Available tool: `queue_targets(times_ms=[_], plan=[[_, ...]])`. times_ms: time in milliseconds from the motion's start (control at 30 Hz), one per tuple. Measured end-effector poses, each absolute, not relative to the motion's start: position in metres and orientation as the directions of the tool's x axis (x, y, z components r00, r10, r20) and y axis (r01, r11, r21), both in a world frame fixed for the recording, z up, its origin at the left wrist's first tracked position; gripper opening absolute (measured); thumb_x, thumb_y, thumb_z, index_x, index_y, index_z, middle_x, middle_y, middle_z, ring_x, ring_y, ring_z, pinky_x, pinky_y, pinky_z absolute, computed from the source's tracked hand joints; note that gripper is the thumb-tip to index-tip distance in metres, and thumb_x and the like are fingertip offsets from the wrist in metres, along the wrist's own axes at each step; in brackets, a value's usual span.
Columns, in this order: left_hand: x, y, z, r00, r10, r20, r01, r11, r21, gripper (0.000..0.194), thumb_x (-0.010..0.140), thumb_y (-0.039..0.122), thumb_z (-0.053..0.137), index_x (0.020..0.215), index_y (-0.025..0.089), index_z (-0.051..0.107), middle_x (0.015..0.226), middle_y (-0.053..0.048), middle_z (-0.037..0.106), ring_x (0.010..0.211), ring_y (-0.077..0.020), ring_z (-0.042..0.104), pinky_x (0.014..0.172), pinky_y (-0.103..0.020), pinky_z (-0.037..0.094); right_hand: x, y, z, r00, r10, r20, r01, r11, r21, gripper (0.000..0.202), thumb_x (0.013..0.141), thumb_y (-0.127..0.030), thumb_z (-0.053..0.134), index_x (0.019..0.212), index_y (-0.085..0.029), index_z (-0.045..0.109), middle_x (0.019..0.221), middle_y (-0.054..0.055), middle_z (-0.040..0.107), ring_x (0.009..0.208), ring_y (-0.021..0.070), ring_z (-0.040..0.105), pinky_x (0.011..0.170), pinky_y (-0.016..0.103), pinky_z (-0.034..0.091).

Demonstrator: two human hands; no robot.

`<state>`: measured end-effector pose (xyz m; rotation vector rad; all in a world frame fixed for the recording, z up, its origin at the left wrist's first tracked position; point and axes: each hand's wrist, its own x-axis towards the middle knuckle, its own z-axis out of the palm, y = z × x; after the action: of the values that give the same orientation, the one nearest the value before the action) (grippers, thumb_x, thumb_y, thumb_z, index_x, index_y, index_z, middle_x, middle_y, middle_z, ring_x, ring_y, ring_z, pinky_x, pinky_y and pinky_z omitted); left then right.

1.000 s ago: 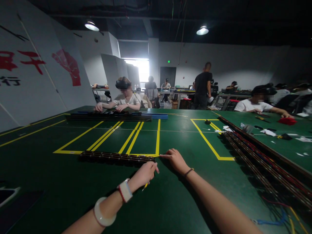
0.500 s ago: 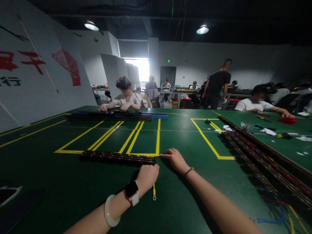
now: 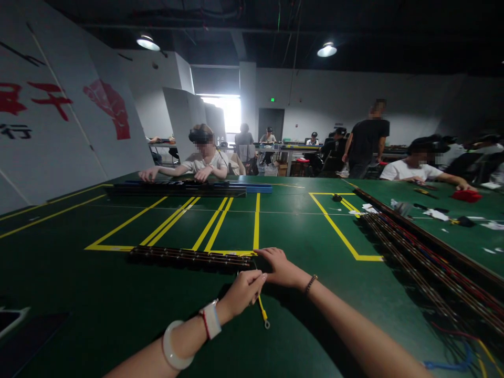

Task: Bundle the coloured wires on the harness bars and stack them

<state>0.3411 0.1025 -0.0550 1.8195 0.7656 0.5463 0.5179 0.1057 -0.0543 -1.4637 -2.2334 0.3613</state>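
Observation:
A dark strip of bundled cables (image 3: 189,257) lies along the near edge of the yellow tape outline. Just below its right end, my left hand (image 3: 246,291) has thumb and forefinger pinched on a yellow wire (image 3: 262,307), whose ring terminal hangs out towards me. My right hand (image 3: 280,268) is at the strip's right end, fingers spread and pointing left, its thumb close to my left fingertips. Whether the right fingertips touch the wire is hard to tell.
Long cable bundles (image 3: 425,262) run down the right side of the green table (image 3: 157,320). Across the table, a person works behind black and blue trunking (image 3: 177,189). Another person reaches towards a red item (image 3: 466,196). A dark flat object (image 3: 35,341) lies at the near left.
My left hand has turned and moved slightly right, and the yellow wire's terminal end has swung right. My right fingers have spread from a pointing pose. The standing person has moved right.

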Motion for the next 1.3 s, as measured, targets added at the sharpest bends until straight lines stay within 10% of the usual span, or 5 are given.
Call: queue_targets(times_ms=[367,567,900,1300], plan=[[0.340,0.107,-0.056,0.774,0.601,-0.200,-0.014,0.332,0.943,0.039,0.086,0.048,0.043,0.069,0.014,0.050,0.053,0.002,0.049,0.043,-0.0076,0.046,0.041,-0.018,0.030,0.530,0.115,-0.047,-0.261,0.961,0.094,0.902,0.278,-0.332,0.044,0.076,-0.041,0.065,0.115,-0.021,0.063,0.104,0.009,0.062,0.099,0.0234,0.051,0.090,0.036,0.036],[0.341,0.110,-0.055,0.790,0.547,-0.277,-0.036,0.491,0.870,0.036,0.089,0.042,0.045,0.082,0.009,0.057,0.067,-0.006,0.061,0.058,-0.0117,0.059,0.058,-0.023,0.043,0.527,0.114,-0.038,-0.273,0.962,0.032,0.836,0.253,-0.487,0.019,0.082,-0.025,0.056,0.090,-0.015,0.070,0.084,0.006,0.068,0.070,0.0123,0.059,0.061,0.020,0.040],[0.345,0.108,-0.056,0.778,0.560,-0.284,-0.187,0.639,0.746,0.028,0.091,0.035,0.047,0.097,0.011,0.057,0.098,-0.012,0.066,0.092,-0.0186,0.064,0.094,-0.040,0.043,0.484,0.083,-0.019,-0.258,0.962,0.094,0.966,0.256,0.029,0.016,0.085,-0.014,0.051,0.090,-0.013,0.065,0.086,0.011,0.064,0.071,0.0197,0.064,0.061,0.027,0.046],[0.347,0.111,-0.062,0.694,0.633,-0.343,-0.250,0.659,0.709,0.016,0.090,0.024,0.049,0.083,0.012,0.057,0.082,-0.006,0.065,0.077,-0.0133,0.062,0.083,-0.031,0.047,0.474,0.066,-0.007,-0.278,0.959,0.060,0.959,0.274,0.068,0.019,0.087,-0.016,0.049,0.095,-0.012,0.066,0.092,0.013,0.066,0.084,0.0240,0.064,0.072,0.033,0.049]])
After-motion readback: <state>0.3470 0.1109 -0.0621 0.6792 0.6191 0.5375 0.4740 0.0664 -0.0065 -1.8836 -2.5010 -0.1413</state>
